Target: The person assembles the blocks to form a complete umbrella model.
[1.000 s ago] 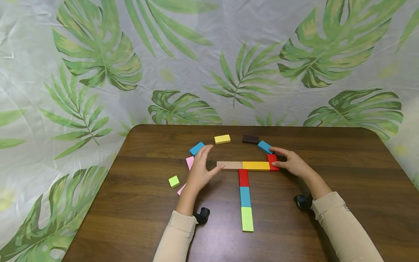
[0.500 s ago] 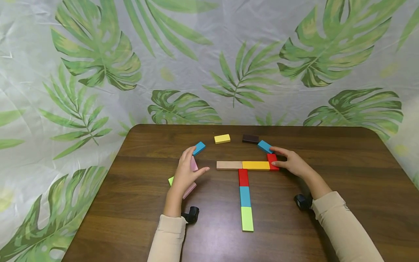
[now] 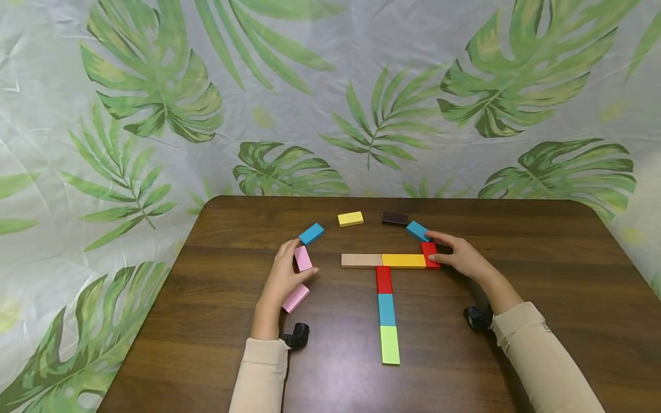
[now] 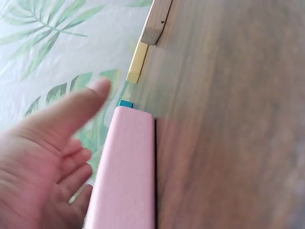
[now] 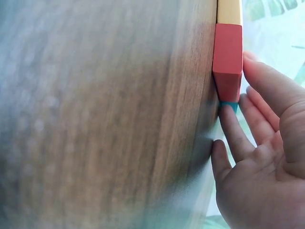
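Note:
My left hand [image 3: 281, 274] is spread over the left group of blocks. A pink block [image 3: 303, 258] lies between its thumb and fingers, and a second pink block [image 3: 295, 298] lies beside the wrist. In the left wrist view the thumb stands clear of the pink block [image 4: 125, 171] there. At right, my right hand [image 3: 462, 258] rests with its thumb on or against the red block [image 3: 430, 255] and a fingertip by the blue block [image 3: 418, 230]. Its fingers look relaxed rather than curled round a block. The left hand almost wholly hides a green block.
A wooden block [image 3: 361, 261] and an orange-yellow block [image 3: 404, 261] form a row meeting the red block. Below run a red block [image 3: 384, 280], a blue block [image 3: 386, 310] and a green block [image 3: 389, 345]. Farther back lie yellow [image 3: 350, 219], black [image 3: 395, 218] and blue blocks [image 3: 312, 234].
My left hand has moved left, away from the wooden block and over to the pink blocks. The right hand has stayed at the red block.

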Demonstrator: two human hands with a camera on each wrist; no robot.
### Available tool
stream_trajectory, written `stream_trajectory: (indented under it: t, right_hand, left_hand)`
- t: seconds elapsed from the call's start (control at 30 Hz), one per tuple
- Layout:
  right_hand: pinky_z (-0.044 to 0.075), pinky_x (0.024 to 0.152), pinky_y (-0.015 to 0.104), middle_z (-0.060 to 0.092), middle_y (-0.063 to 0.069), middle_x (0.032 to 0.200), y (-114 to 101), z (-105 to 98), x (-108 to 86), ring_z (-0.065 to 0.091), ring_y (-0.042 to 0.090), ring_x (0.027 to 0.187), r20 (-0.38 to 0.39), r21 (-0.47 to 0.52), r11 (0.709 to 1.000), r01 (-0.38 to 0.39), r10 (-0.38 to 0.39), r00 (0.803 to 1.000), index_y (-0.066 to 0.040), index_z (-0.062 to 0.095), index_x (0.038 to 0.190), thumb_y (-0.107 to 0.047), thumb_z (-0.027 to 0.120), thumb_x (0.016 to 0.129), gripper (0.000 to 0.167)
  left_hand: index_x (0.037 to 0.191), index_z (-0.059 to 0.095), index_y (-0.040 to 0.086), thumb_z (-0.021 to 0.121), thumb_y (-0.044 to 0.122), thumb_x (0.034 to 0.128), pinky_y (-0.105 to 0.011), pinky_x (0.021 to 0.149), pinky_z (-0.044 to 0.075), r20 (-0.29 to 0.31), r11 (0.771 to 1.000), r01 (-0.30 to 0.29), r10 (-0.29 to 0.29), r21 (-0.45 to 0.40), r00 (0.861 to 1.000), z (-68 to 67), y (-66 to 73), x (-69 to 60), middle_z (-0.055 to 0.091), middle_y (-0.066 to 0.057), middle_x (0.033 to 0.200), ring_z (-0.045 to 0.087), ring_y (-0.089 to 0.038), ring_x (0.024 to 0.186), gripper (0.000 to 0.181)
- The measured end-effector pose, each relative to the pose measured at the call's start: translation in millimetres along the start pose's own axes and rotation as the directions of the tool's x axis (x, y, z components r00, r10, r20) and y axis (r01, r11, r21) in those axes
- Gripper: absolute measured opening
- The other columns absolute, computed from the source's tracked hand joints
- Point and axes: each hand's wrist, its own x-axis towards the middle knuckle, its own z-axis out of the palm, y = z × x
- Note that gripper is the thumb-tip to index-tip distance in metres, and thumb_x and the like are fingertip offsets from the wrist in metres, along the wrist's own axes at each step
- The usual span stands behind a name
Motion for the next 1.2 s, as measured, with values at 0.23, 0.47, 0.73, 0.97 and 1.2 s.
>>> stream_trajectory:
  t: [0.23,0.47,0.73,0.97,1.2]
  right_hand:
    - [0.022,0.096,0.057,0.039,0.023,0.131,-0.1,0.5,-0.4,0.033,0.039,0.12,-0.001,0.007,1.0,0.0,0.0,1.0,-0.007,0.037,0.137,-0.024,0.063,0.085,0.061]
    - [0.023,0.097,0.055,0.04,0.023,0.131,0.0,1.4,0.1,0.034,0.038,0.119,-0.012,0.023,1.0,0.02,-0.019,1.0,-0.006,0.038,0.136,-0.022,0.064,0.084,0.06]
    - [0.023,0.097,0.056,0.04,0.022,0.131,0.5,1.3,-0.5,0.034,0.038,0.119,-0.014,0.021,1.0,0.003,-0.003,1.0,-0.007,0.039,0.136,-0.023,0.064,0.084,0.06]
    - [0.022,0.097,0.056,0.04,0.022,0.131,1.8,1.0,-0.4,0.034,0.038,0.119,-0.015,0.011,1.0,0.007,-0.007,1.0,-0.007,0.039,0.136,-0.025,0.064,0.084,0.061]
    - [0.022,0.097,0.056,0.041,0.022,0.131,3.2,1.1,0.3,0.034,0.038,0.119,-0.017,0.009,1.0,0.006,-0.006,1.0,-0.008,0.039,0.136,-0.027,0.064,0.083,0.062]
  left_hand:
    - [0.132,0.039,-0.002,0.076,0.024,0.0724,-0.042,0.1,0.028,0.062,0.996,0.05,-0.054,0.069,0.997,0.0,-5.4,2.2,0.039,-0.019,0.132,0.036,-0.032,0.122,0.075]
    - [0.13,0.043,0.0,0.075,0.022,0.0733,-0.044,0.097,0.032,0.055,0.992,0.08,-0.086,0.102,0.995,-0.8,-7.4,3.8,0.043,-0.018,0.13,0.04,-0.031,0.119,0.069]
    - [0.129,0.044,-0.001,0.076,0.025,0.0721,-0.042,0.097,0.032,0.015,0.996,0.022,-0.023,0.084,1.0,-1.1,-2.9,3.2,0.044,-0.017,0.128,0.042,-0.03,0.118,0.07]
    - [0.128,0.046,-0.001,0.077,0.025,0.0713,-0.042,0.095,0.035,-0.022,0.994,-0.048,0.05,0.097,0.998,-2.7,8.7,3.4,0.045,-0.017,0.124,0.043,-0.031,0.114,0.07]
    - [0.129,0.047,0.003,0.076,0.025,0.0717,-0.044,0.094,0.036,0.019,0.995,-0.056,0.055,0.076,0.998,-1.3,21.0,7.4,0.043,-0.015,0.124,0.041,-0.031,0.114,0.068]
